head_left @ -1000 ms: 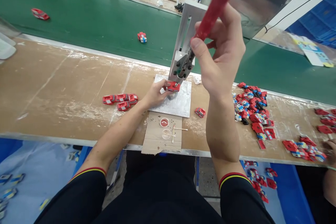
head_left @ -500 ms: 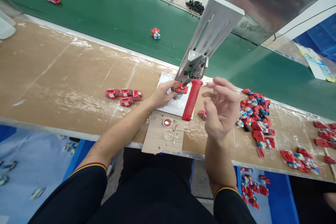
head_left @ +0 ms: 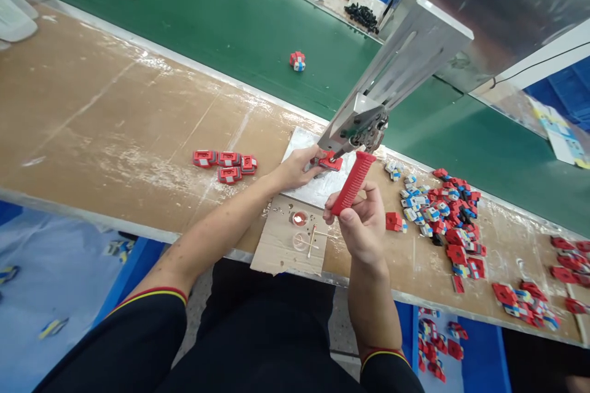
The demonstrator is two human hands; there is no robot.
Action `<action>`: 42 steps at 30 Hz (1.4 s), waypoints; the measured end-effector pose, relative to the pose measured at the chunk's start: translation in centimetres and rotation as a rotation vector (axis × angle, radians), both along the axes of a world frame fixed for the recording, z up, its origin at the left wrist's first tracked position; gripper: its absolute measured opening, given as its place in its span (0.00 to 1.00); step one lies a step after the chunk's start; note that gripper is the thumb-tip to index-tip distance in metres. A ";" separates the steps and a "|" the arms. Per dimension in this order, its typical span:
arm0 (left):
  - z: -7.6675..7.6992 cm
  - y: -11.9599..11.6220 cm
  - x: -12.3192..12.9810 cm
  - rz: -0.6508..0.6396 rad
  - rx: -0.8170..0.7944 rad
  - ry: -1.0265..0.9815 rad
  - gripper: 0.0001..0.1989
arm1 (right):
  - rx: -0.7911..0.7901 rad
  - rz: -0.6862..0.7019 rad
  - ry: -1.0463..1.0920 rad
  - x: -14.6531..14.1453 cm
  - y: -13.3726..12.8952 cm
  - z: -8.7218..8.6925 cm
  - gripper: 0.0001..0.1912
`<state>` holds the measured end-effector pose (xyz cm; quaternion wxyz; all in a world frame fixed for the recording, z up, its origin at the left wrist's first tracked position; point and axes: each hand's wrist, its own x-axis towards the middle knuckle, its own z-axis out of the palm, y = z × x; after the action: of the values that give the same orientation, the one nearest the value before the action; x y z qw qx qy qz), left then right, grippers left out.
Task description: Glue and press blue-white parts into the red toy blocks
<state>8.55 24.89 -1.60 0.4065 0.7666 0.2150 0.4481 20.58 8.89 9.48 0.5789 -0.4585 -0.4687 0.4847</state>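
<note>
My left hand [head_left: 302,168] pinches a red plastic toy piece [head_left: 332,161] over a bare metal base plate [head_left: 302,142]. Right above that piece is the tip of a hand-lever toggle press [head_left: 366,123], mounted on a slotted metal bracket; whether the tip touches the piece I cannot tell. My right hand [head_left: 362,218] has its fingers and thumb closed round the lower end of the press's red ribbed handle [head_left: 354,181]. Left of my left hand, several red toy pieces [head_left: 229,175] form a small group on the table.
A cardboard sheet [head_left: 267,252] carries small dishes [head_left: 300,218] and cotton swabs [head_left: 314,239]. Red, white and blue toy pieces [head_left: 456,209] are heaped to the right. Behind runs a green conveyor belt [head_left: 207,31] with two pieces. Blue bins [head_left: 483,344] stand below the table edge.
My right hand, open beside the handle before, has moved left and closed on its lower end. The handle tilts further out. My left hand still holds the toy piece; the camera view has shifted.
</note>
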 end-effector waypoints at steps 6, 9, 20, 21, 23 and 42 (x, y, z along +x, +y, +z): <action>0.1 0.1 -0.1 -0.036 -0.006 0.014 0.06 | 0.061 -0.192 -0.131 -0.7 2.3 -4.2 0.25; 0.2 0.2 -0.2 -0.038 -0.024 0.015 0.07 | 0.053 -0.238 -0.151 -0.7 2.5 -5.3 0.24; 1.9 0.4 -2.5 0.026 -0.043 0.038 0.18 | -0.299 -0.515 -1.221 17.8 -8.5 -6.8 0.24; 2.5 0.0 -3.2 0.056 -0.048 0.031 0.19 | -0.324 -0.427 -1.262 18.6 -8.4 -7.2 0.27; 3.8 -1.3 -5.0 0.151 -0.069 -0.004 0.20 | -0.351 -0.349 -1.300 19.2 -7.7 -7.9 0.31; 6.1 -23.5 -8.9 0.184 -0.383 -0.088 0.10 | 0.371 -0.237 -1.049 5.7 -12.7 -4.9 0.20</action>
<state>-0.37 1.41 4.45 0.5112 0.6323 0.3471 0.4674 26.27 -3.80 4.57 0.3898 -0.5779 -0.7162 0.0335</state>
